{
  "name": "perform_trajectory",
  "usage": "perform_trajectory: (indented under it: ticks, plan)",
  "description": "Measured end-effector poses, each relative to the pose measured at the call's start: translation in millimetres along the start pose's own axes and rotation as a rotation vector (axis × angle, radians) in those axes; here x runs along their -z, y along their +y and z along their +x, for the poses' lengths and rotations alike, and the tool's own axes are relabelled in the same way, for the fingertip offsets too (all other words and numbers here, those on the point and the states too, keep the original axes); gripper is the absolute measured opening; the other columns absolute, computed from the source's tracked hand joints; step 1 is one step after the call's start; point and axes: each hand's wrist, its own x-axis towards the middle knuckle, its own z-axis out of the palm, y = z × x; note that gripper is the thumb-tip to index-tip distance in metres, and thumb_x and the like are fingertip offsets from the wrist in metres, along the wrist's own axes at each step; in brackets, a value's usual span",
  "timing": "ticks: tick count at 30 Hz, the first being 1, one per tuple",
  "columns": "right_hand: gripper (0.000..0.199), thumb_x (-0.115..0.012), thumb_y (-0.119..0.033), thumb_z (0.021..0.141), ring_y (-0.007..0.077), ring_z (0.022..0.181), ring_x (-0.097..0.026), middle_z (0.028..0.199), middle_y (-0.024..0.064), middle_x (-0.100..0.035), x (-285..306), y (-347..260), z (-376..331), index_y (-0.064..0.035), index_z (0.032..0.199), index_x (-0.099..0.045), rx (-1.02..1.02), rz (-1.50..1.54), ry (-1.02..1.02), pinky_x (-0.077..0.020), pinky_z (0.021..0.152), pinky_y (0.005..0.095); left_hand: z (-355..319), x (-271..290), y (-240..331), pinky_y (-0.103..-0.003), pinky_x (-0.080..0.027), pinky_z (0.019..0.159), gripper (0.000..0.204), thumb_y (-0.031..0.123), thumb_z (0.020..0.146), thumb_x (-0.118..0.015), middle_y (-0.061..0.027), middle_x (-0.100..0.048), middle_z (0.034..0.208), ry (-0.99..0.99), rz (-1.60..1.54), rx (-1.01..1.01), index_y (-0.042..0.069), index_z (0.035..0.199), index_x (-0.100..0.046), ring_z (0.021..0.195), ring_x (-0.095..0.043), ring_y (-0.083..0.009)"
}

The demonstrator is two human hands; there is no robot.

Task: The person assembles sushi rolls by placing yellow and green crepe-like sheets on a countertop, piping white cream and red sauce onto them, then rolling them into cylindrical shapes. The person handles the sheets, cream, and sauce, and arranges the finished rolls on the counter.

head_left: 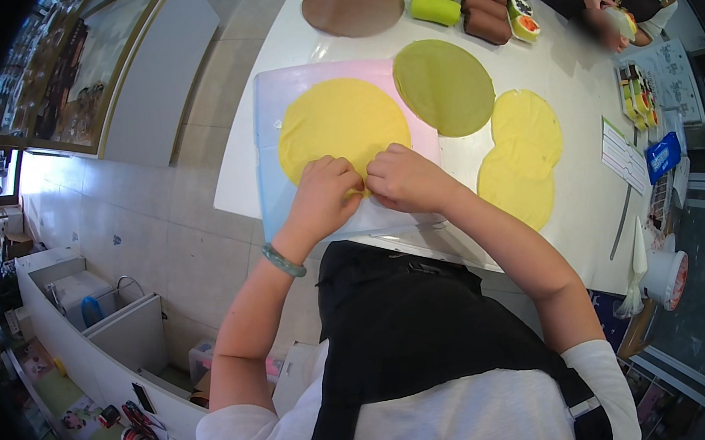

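White bench stood over a tiled floor, its near edge against the person's apron. A pink-and-blue mat lay squarely before the body, probably so that neither arm had to stretch. On it, spread flat, was the yellow round, its near edge under the hands.

The left hand and right hand met there almost knuckle to knuckle, fingers curled in narrow, apparently pinching that edge; the fingertips were mostly hidden. Such a close, light hold seemed suited to something thin and easily torn.

To the right, two spare rounds, also yellow, overlapped on the bench, perhaps to save space. A green round lay by the mat's far right corner and a brown round beyond it, both flat, presumably against creasing. Green rolls and brown rolls sat in tidy rows by colour, out of the arms' way.
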Motion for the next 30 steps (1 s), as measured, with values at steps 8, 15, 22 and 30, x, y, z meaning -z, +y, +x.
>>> perform_trajectory:
  ticks: [8, 15, 22, 30]
  plan:
    - [0.014, -0.075, -0.014, 0.079, 0.0243, 0.086, -0.062, 0.085, 0.0039, -0.061, -2.3, 2.2, -4.7, -0.0118, 0.086, -0.064, -0.094, 0.139, 0.042, -0.0468, 0.078, 0.0384, 1.5, -5.8, -0.4, -0.042, -0.045, 0.089, 0.017, 0.013, 0.075, -0.079, -0.0044, -0.061, 0.093, 0.033, -0.024, -0.014, 0.013, 0.087, -0.067, 0.097, -0.059, -0.0278]
    - [0.014, -0.075, -0.013, 0.08, 0.0257, 0.087, -0.062, 0.085, 0.0047, -0.061, -3.6, 1.9, -4.2, -0.0112, 0.088, -0.063, -0.09, 0.158, 0.068, -0.0469, 0.078, 0.0394, 4.3, -5.6, 1.1, -0.042, -0.046, 0.089, 0.012, 0.012, 0.077, -0.076, -0.0055, -0.061, 0.09, 0.052, 0.03, -0.031, 0.011, 0.085, -0.068, 0.094, -0.059, -0.0284]
    - [0.013, -0.075, -0.013, 0.08, 0.0264, 0.087, -0.062, 0.085, 0.0056, -0.061, -4.2, 0.9, -4.1, -0.0106, 0.087, -0.063, -0.105, 0.157, 0.061, -0.0469, 0.078, 0.0397, 6.0, -5.2, 0.8, -0.042, -0.046, 0.088, 0.01, 0.012, 0.079, -0.075, -0.006, -0.061, 0.089, 0.065, 0.056, -0.042, 0.01, 0.085, -0.067, 0.093, -0.059, -0.0287]
    - [0.012, -0.074, -0.012, 0.081, 0.0281, 0.086, -0.062, 0.085, 0.007, -0.061, -5.1, -0.4, -4.3, -0.0092, 0.085, -0.063, -0.131, 0.198, 0.076, -0.0468, 0.076, 0.0407, 5.1, -7.5, -2.9, -0.042, -0.045, 0.088, 0.012, 0.014, 0.081, -0.076, -0.0054, -0.061, 0.092, 0.051, 0.05, -0.019, 0.01, 0.086, -0.065, 0.096, -0.06, -0.028]
